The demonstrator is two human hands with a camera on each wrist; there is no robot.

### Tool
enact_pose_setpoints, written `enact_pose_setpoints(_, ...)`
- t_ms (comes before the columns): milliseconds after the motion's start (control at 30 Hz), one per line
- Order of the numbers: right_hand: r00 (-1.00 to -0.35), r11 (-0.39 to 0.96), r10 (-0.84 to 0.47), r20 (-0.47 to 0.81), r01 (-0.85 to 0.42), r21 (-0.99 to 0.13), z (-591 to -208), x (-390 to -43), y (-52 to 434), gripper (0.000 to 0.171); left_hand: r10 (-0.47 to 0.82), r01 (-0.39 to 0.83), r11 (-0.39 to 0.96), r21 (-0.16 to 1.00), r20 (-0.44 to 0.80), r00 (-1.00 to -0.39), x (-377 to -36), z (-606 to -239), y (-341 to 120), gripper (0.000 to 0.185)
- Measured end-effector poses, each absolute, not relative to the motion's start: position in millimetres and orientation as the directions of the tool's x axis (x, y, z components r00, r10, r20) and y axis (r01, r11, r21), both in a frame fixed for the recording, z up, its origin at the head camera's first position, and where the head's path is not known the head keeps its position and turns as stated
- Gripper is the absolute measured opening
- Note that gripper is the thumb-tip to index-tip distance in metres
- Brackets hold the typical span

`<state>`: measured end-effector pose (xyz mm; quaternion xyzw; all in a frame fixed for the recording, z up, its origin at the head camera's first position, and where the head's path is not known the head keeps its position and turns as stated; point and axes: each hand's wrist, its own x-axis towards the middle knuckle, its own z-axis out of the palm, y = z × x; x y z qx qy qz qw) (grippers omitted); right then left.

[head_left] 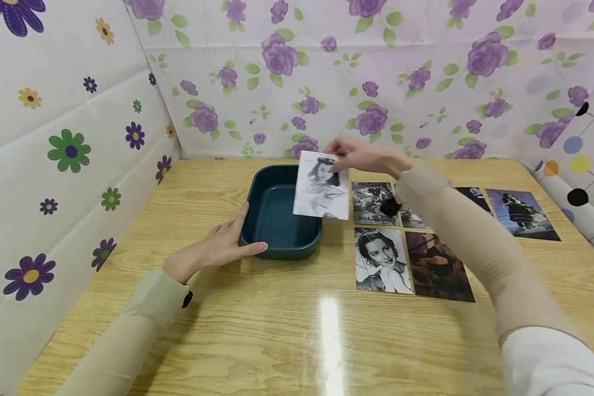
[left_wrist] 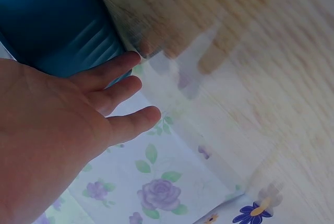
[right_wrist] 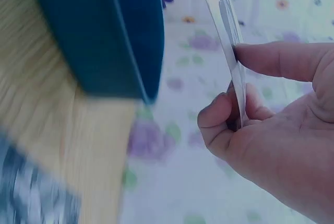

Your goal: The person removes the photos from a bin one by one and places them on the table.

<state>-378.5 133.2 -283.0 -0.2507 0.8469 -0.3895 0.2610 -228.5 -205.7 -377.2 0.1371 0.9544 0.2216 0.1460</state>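
The right hand (head_left: pixel 363 157) is held above the far side of the table (head_left: pixel 297 330), and a black-and-white photo (head_left: pixel 322 186) is pinched by its top edge between thumb and curled fingers. In the right wrist view the same print (right_wrist: pixel 227 36) is seen edge-on, clamped between the thumb tip and the bent forefinger (right_wrist: pixel 219 117). The photo hangs roughly upright, slightly tilted, over the right rim of a dark teal tray (head_left: pixel 277 220) — its lower edge is seen against the tray's right wall, though whether it touches cannot be told.

The left hand (head_left: pixel 218 247) is laid flat on the table against the tray's left front corner, fingers straight and relaxed, nothing grasped. In the left wrist view the fingertips (left_wrist: pixel 122 65) are pressed along the tray's ribbed outer wall (left_wrist: pixel 57 25).

To the right of the tray, further photos are spread face up on the wood: a black-and-white portrait (head_left: pixel 382 259) near the front, a dark reddish print (head_left: pixel 438 267) just beside it, a grey print (head_left: pixel 373 203) behind the portrait, and a bluish one (head_left: pixel 522 213) well off to the right — partly masked by the right sleeve (head_left: pixel 475 242) is at least one more. The table is enclosed by flowered wall panels (head_left: pixel 326 71).
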Motion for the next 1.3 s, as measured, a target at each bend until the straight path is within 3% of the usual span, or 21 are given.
enact_pose_setpoints(200, -0.776, 0.634, -0.571, -0.268, -0.210, -0.744, -280.9, -353.0, 217.2, 0.053, 0.324, 0.187, 0.858, 0.478, -0.222, -0.920, -228.7, -379.0, -206.1, 0.111)
enact_pose_setpoints(533, -0.844, 0.734, -0.482, -0.235, -0.243, -0.634, -304.1, -294.6, 358.3, 0.043, 0.328, 0.191, 0.858, 0.476, -0.223, -0.918, -228.9, -377.8, -204.9, 0.110)
enact_pose_setpoints(633, -0.840, 0.773, -0.454, -0.297, -0.205, -0.600, -315.5, -282.6, 385.4, 0.039, 0.323, 0.187, 0.861, 0.473, -0.224, -0.920, -229.0, -377.4, -205.3, 0.110)
enact_pose_setpoints(900, -0.805, 0.825, -0.421, -0.418, -0.149, -0.545, -347.2, -263.4, 413.2, 0.041, 0.328, 0.192, 0.861, 0.471, -0.226, -0.917, -229.3, -377.4, -204.5, 0.111)
enact_pose_setpoints(1100, -0.845, 0.826, -0.443, -0.300, -0.255, -0.503, -365.3, -260.8, 412.9, 0.032, 0.330, 0.193, 0.858, 0.475, -0.223, -0.917, -229.3, -377.4, -204.8, 0.110)
enact_pose_setpoints(1300, -0.871, 0.856, -0.447, -0.203, -0.350, -0.382, -382.9, -260.2, 410.8, 0.035, 0.328, 0.195, 0.863, 0.466, -0.224, -0.918, -229.7, -377.8, -205.6, 0.111)
